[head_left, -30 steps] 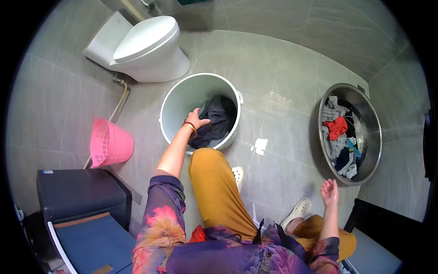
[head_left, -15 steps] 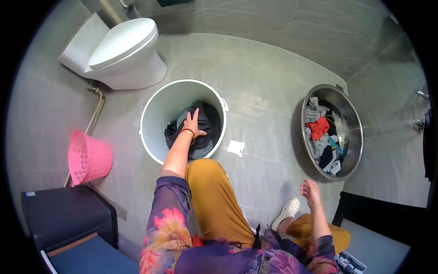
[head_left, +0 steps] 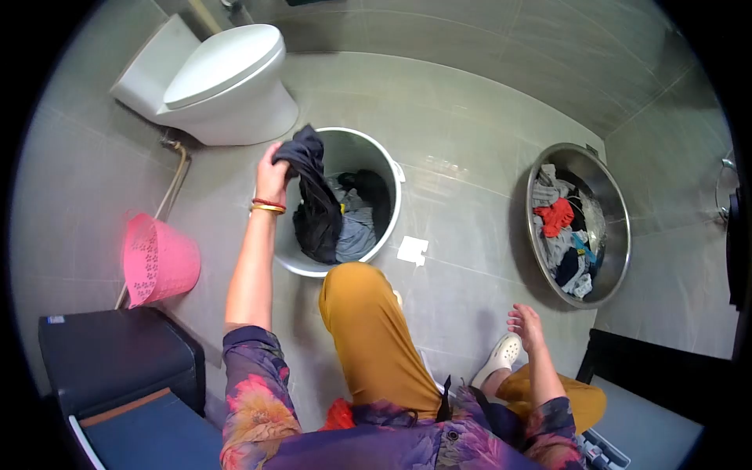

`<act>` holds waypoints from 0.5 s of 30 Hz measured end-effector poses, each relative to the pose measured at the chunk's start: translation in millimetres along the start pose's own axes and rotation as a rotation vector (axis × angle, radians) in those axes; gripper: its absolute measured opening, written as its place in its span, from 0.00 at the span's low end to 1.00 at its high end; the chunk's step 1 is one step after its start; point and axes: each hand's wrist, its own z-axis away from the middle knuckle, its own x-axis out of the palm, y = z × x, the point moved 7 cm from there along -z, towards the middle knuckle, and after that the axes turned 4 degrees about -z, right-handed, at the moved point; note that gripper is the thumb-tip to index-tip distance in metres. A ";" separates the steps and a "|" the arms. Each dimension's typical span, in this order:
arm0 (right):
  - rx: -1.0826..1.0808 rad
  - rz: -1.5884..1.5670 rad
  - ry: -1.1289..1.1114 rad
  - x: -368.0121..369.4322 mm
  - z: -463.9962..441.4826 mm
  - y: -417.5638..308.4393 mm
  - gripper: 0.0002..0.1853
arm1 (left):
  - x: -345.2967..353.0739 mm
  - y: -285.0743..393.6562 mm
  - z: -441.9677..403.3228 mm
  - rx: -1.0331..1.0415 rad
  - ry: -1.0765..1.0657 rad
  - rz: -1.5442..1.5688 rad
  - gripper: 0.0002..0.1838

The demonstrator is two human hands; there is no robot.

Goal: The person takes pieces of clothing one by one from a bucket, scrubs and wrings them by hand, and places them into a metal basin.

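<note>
My left hand (head_left: pixel 272 174) is closed on a black garment (head_left: pixel 315 205) above the left rim of a pale round bucket (head_left: pixel 362 145). The garment hangs from my fingers down into the bucket. Inside lie a grey-blue cloth (head_left: pixel 357 233) and more dark clothes (head_left: pixel 370 192). My right hand (head_left: pixel 526 325) is held out over the floor with its fingers apart and nothing in it. Beyond that hand, a metal basin (head_left: pixel 626 251) holds a red cloth (head_left: pixel 554 217) and grey and dark clothes, with some water showing.
A white toilet (head_left: pixel 235 86) stands at the upper left. Below it are a pink perforated basket (head_left: pixel 160 262) and a dark cabinet (head_left: pixel 117 352). A white patch (head_left: pixel 412 250) shows on the tiled floor right of the bucket. A dark-framed panel (head_left: pixel 650 384) is at the lower right.
My left hand has risen from inside the bucket and moved left to its rim, lifting the black garment. More of the grey-blue cloth shows now. My right hand stays open.
</note>
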 end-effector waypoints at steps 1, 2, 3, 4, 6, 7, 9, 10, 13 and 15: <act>-0.002 0.000 -0.019 5.4 -2.6 1.3 0.19 | 8.8 36.7 10.7 0.023 -0.007 0.054 0.18; 0.009 -0.014 -0.035 10.3 -4.3 2.6 0.20 | 16.6 59.3 11.1 0.065 -0.106 0.039 0.18; 0.021 -0.028 -0.051 16.3 -3.8 1.6 0.20 | 26.2 81.2 13.8 0.106 -0.205 0.022 0.19; 0.013 -0.034 -0.062 22.0 -4.0 -1.3 0.20 | 34.2 96.5 17.8 0.120 -0.205 0.015 0.19; 0.020 -0.109 -0.157 45.5 0.4 -11.6 0.20 | 67.1 134.2 31.1 0.193 -0.220 0.240 0.17; 0.013 -0.121 -0.159 53.1 2.3 -18.8 0.20 | 80.9 152.6 37.3 0.207 -0.221 0.276 0.16; -0.114 0.013 -0.223 76.0 9.5 -41.7 0.30 | 105.5 186.4 38.6 0.280 -0.310 0.327 0.17; -0.118 0.005 -0.226 87.0 10.9 -47.8 0.30 | 117.6 204.1 39.2 0.323 -0.358 0.357 0.17; -0.574 0.327 -0.256 136.7 31.3 -97.9 0.45 | 159.2 262.1 54.4 0.428 -0.420 0.384 0.13; -0.791 0.398 -0.267 177.6 45.0 -134.2 0.51 | 188.4 292.9 65.7 0.420 -0.392 0.369 0.10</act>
